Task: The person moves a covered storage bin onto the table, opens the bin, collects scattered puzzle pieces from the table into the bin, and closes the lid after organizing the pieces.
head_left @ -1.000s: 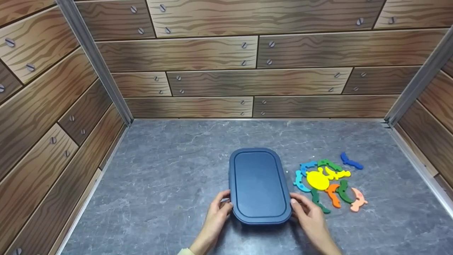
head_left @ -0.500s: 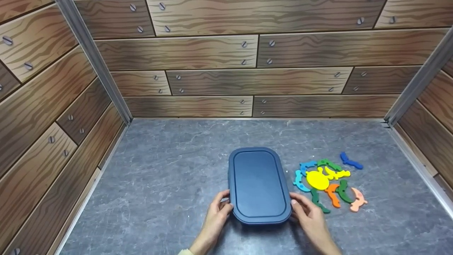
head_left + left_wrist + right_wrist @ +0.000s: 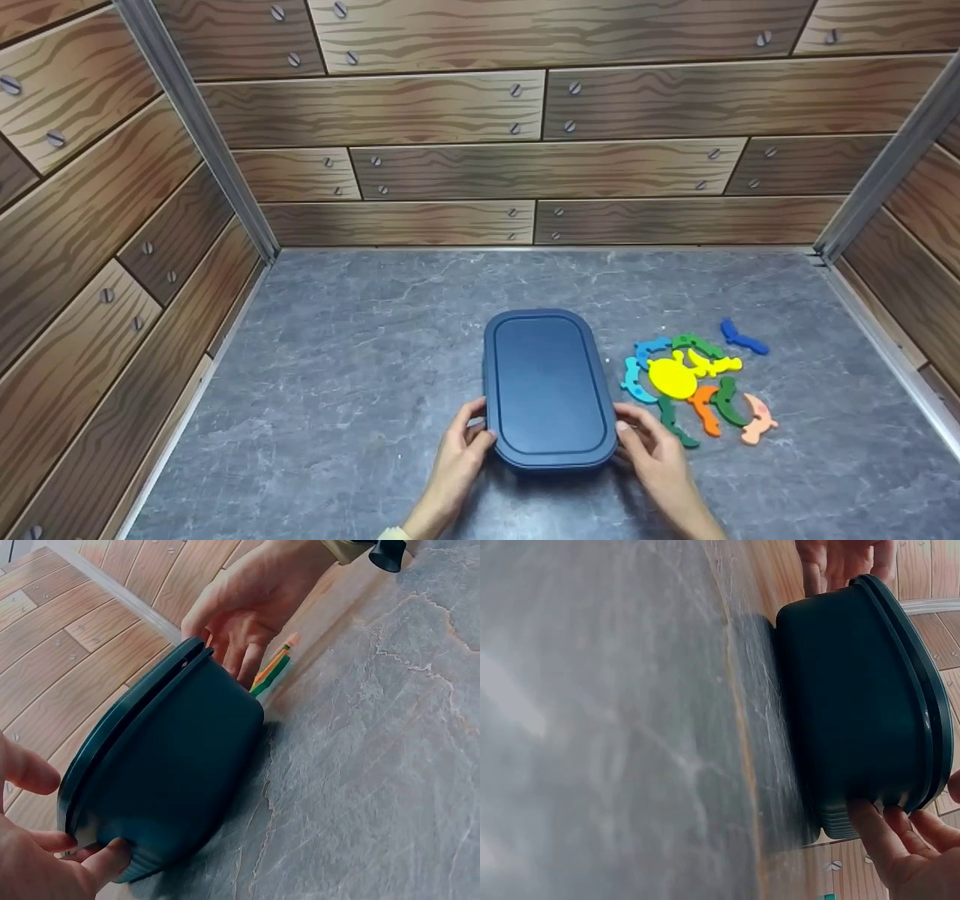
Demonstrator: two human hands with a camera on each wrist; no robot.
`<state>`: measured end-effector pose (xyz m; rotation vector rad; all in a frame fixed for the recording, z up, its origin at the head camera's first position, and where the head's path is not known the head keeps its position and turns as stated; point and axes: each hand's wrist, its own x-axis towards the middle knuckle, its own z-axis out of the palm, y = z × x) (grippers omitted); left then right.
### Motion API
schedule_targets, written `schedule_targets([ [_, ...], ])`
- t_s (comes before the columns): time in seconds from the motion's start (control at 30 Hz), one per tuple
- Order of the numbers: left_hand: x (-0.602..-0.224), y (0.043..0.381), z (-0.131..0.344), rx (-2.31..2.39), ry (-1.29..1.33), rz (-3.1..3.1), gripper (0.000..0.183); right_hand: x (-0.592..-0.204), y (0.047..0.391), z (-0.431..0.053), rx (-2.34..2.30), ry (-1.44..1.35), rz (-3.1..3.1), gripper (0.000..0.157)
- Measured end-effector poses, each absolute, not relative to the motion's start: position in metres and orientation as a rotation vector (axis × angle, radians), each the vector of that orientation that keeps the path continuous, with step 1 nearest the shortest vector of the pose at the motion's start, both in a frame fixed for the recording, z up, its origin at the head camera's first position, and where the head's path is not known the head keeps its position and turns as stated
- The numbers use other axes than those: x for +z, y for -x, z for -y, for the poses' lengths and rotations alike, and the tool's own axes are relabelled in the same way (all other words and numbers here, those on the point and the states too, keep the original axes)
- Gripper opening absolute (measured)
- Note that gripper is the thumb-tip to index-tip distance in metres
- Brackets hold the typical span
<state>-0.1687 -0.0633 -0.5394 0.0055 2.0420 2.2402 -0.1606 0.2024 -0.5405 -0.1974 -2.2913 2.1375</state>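
Note:
A dark blue rectangular storage box (image 3: 551, 390) with rounded corners stands on the grey tabletop, its lid on top. My left hand (image 3: 461, 457) grips the box's near left side, thumb close to the lid's edge and fingertips against the wall below the rim. On the opposite side my right hand (image 3: 660, 461) holds it likewise, its fingers (image 3: 877, 832) pressing the wall just under the lid (image 3: 922, 705). Both wrist views show the box's plain side wall (image 3: 180, 757). What is inside is hidden by the lid.
Right of the box lies a cluster of flat coloured animal-shaped pieces, among them a round yellow piece (image 3: 673, 379), an orange piece (image 3: 705, 411) and a pink piece (image 3: 759, 420). A dark blue piece (image 3: 742, 339) lies apart behind them. Wood-patterned walls (image 3: 450, 172) enclose the tabletop.
The head view shifts very slightly. Both hands keep their places on the box, and the coloured pieces lie as before.

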Motion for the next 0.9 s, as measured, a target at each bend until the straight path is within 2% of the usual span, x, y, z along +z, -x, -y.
schedule_targets([
  [0.47,-0.536,0.17,0.065,2.239,-0.005,-2.049,0.047,-0.537,0.16,-0.203,2.125,0.227,2.32,0.041],
  [0.67,-0.533,0.169,0.066,2.286,0.026,-1.946,0.051,-0.534,0.16,-0.203,1.974,0.206,2.43,0.044],
  [0.9,-0.524,0.17,0.069,2.21,0.027,-2.063,0.051,-0.524,0.16,-0.199,1.901,0.237,2.426,0.037],
])
